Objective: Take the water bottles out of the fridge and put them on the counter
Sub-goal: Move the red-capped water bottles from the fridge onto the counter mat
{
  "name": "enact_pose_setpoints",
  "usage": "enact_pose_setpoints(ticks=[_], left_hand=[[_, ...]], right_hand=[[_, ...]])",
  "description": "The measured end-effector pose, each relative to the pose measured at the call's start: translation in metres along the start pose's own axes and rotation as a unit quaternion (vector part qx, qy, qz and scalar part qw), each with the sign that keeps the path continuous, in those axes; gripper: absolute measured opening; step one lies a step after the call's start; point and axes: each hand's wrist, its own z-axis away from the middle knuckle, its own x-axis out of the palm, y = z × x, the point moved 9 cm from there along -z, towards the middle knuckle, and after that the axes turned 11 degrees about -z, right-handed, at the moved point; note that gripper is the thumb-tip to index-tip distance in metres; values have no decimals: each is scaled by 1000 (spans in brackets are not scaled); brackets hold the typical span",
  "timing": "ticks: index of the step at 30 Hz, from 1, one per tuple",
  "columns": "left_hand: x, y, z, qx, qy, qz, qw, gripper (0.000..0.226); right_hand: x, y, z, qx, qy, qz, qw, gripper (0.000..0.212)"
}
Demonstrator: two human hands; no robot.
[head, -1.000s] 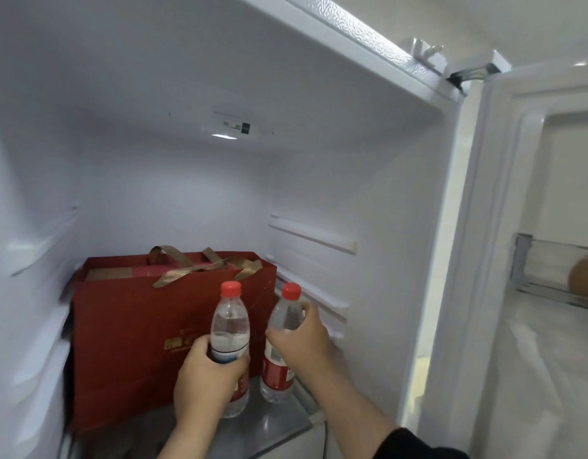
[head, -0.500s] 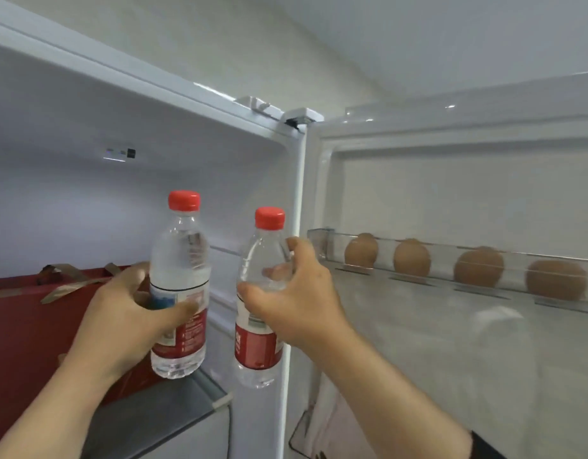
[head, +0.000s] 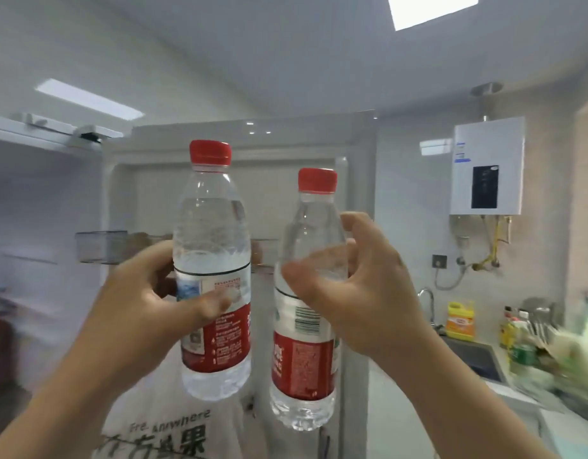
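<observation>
I hold two clear water bottles with red caps and red labels upright in the air, in front of the open fridge door (head: 355, 180). My left hand (head: 143, 309) grips the left water bottle (head: 213, 246) around its middle. My right hand (head: 362, 289) grips the right water bottle (head: 306, 342) at its upper body, slightly lower than the other. The fridge interior (head: 38, 210) lies at the left edge. The counter (head: 524, 395) shows at the lower right.
A sink (head: 478, 356) with a tap (head: 428, 299), a yellow detergent bottle (head: 459, 321) and blurred bottles and greens (head: 550, 346) sit at the right. A white water heater (head: 488, 165) hangs on the wall. A white printed bag (head: 167, 432) hangs low on the door.
Both hands have drawn the bottles out of the fridge and raised them. My view has swung right, from the fridge shelf to the door and kitchen counter.
</observation>
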Motion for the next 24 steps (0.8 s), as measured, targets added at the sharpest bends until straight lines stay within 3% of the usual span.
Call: enact_pose_setpoints(ticks=[6,12,18,24], left_hand=[[141,68,2,27,-75,106,991,47],[302,126,15,12,-182,219,959,51],[430,165,24,-1,-265,266,927,63],[556,183,22,3,-316,295,902,55]], right_hand=[[-167,0,41,49,90,100,990,56],[-308,-5,87,99,186,238,948,47],[-399,3,115,126,218,313,916,43],[-489,42,129,157,273,370,874,56]])
